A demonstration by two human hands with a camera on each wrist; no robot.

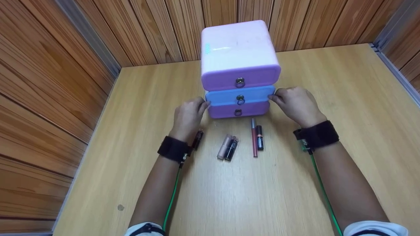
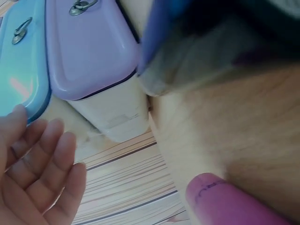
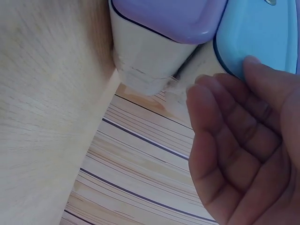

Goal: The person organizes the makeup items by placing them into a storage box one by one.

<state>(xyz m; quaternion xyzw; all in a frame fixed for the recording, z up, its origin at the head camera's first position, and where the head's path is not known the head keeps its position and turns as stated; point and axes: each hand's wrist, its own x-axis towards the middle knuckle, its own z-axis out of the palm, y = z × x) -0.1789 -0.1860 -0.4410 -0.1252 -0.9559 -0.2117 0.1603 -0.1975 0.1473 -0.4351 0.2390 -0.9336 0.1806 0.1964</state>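
A small drawer unit [image 1: 239,49] with a pale pink top stands at the back of the table. Its middle drawer has a blue front [image 1: 223,97] with a ring pull, between two purple fronts. At the blue front's left edge, my left hand [image 1: 187,118] pinches it, thumb on the face and fingers behind the rim. My right hand [image 1: 297,104] grips the opposite edge likewise. The left wrist view shows that hand's thumb against the blue drawer front [image 2: 21,65]; the right wrist view shows the other thumb on it [image 3: 255,37].
Before the drawers lie a beige tube [image 1: 224,147] beside a black tube [image 1: 231,148], and a slim red tube [image 1: 254,139] beside a dark lipstick [image 1: 259,137]. Another dark tube [image 1: 197,140] lies by my left wrist. Wood-panelled walls [image 1: 187,29] enclose the table [image 1: 229,200].
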